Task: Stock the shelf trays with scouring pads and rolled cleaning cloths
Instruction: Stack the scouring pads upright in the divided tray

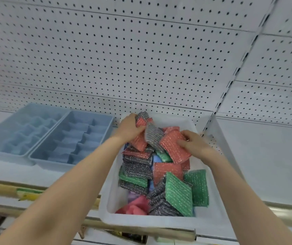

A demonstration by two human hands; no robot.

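Note:
A white bin (159, 221) on the shelf holds several glittery scouring pads in red, green and silver. A pink cloth (134, 206) lies at its near end. My left hand (130, 129) grips a bunch of red and silver pads (152, 133) at the bin's far end. My right hand (193, 143) holds a red pad (172, 147) beside them, fingers curled over its edge. Two green pads (179, 193) stand tilted near the front.
Two blue divided trays (71, 138) sit side by side on the shelf to the left of the bin. White pegboard (124, 59) backs the shelf. A wooden pole (141, 228) runs under the shelf front. A white divider (217, 131) stands right of the bin.

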